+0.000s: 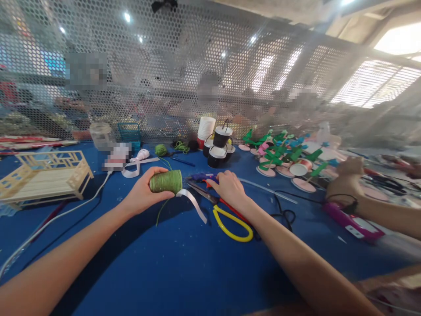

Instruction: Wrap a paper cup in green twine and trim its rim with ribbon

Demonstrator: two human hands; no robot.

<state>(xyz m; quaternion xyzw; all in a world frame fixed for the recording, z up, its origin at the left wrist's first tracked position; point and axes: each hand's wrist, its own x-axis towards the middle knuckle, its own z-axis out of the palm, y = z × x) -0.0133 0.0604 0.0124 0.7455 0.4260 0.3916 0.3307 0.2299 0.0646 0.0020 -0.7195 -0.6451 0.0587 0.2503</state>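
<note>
My left hand (144,191) is closed round a small cylinder wrapped in green yarn (166,181), held on its side. A white ribbon (195,205) trails from its right end, and a loose strand of green yarn hangs below. My right hand (229,188) is closed over a blue glue gun (201,177), whose nozzle points left toward the wrapped cylinder. Behind that hand, a clear glue stick (268,190) extends to the right. Beneath my right hand lie scissors (234,224) with one yellow and one red handle, blades toward the cylinder.
Left stands a wooden model bench (46,177), near a white cable. Small black-and-white buckets (217,156), stacked white cups (206,128) and a green yarn ball (161,150) sit behind. Right are green clip figures (276,153) and another person's hand (345,180) by a purple device (353,221).
</note>
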